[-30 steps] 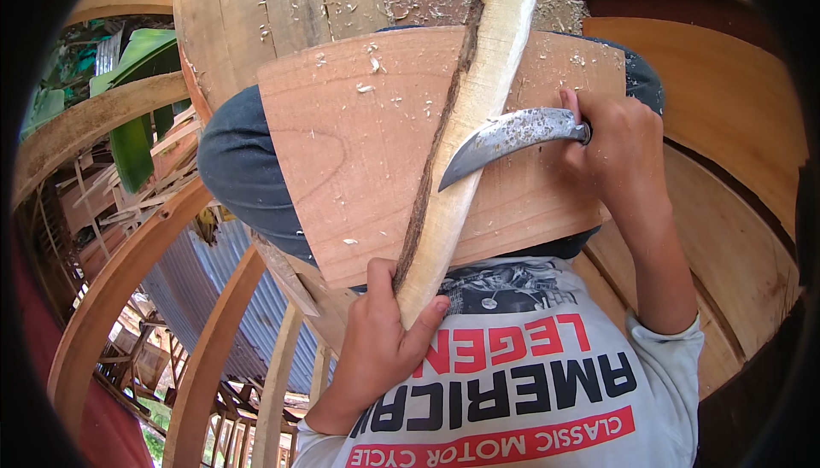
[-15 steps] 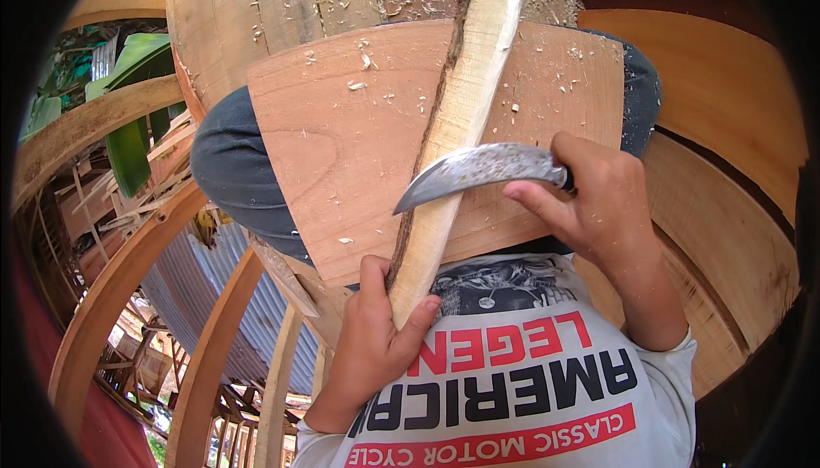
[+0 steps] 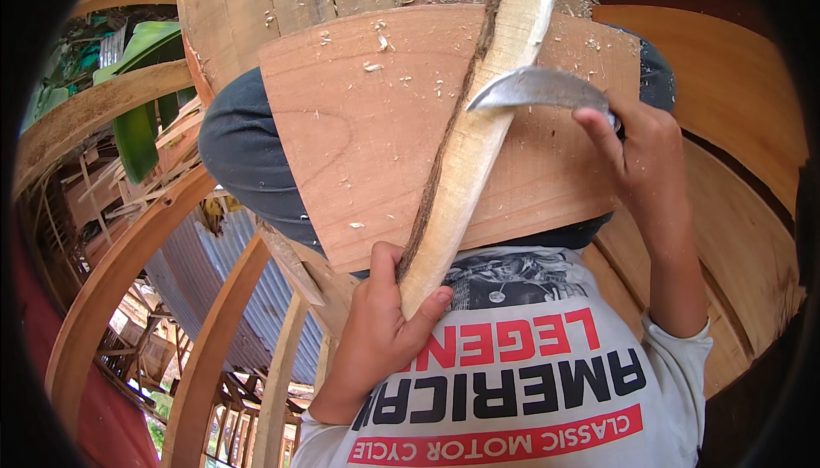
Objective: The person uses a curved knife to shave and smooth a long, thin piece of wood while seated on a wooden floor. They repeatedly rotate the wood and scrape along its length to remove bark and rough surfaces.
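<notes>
Gripping the stick (image 3: 465, 160) (bark-edged), left hand (image 3: 380, 340); right hand (image 3: 645, 148) holds knife (image 3: 538, 90).

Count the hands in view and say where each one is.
2. The left hand grips the lower end of the pale wooden strip near the shirt. The right hand holds the curved knife against the strip's upper part, over the wooden board.
</notes>
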Demonstrator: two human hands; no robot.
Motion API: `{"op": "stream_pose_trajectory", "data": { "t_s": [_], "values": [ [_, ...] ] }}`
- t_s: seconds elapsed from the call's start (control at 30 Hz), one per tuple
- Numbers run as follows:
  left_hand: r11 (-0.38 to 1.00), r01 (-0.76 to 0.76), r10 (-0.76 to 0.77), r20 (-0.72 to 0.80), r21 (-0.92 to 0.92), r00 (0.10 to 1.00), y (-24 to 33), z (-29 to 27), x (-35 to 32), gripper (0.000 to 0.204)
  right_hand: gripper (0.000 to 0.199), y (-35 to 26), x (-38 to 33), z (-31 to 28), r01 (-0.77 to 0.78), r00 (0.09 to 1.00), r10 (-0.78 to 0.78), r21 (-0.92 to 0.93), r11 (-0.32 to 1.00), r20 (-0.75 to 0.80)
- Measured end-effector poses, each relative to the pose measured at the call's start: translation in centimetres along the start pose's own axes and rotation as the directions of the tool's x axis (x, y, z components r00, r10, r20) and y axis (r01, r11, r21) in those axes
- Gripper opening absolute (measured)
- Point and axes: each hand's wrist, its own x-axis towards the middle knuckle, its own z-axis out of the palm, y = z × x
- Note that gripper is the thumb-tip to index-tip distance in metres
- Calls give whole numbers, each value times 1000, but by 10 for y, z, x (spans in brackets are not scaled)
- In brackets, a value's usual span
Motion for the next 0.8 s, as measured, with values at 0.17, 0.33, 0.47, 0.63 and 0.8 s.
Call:
{"op": "stream_pose_trajectory", "data": {
  "t_s": [0.17,0.33,0.47,0.63,0.8],
  "values": [
    [999,-18,18,-3,-35,1000,-4,1,0,41,51,-30,-28,11,121,991,-127,110,987,52],
    [1000,7,-7,9,-2,1000,-1,0,1,41,52,-27,-23,9,103,994,-106,87,991,27],
    [993,-118,119,-47,5,992,-8,5,2,42,52,-35,-26,4,198,976,-204,73,977,77],
    [1000,16,-16,6,-10,1000,-3,1,1,40,50,-7,-5,1,-111,993,106,104,988,55],
    [1000,-21,21,-19,-15,1000,-7,2,3,40,51,-20,-12,9,-35,998,28,121,992,55]
  ]
}}
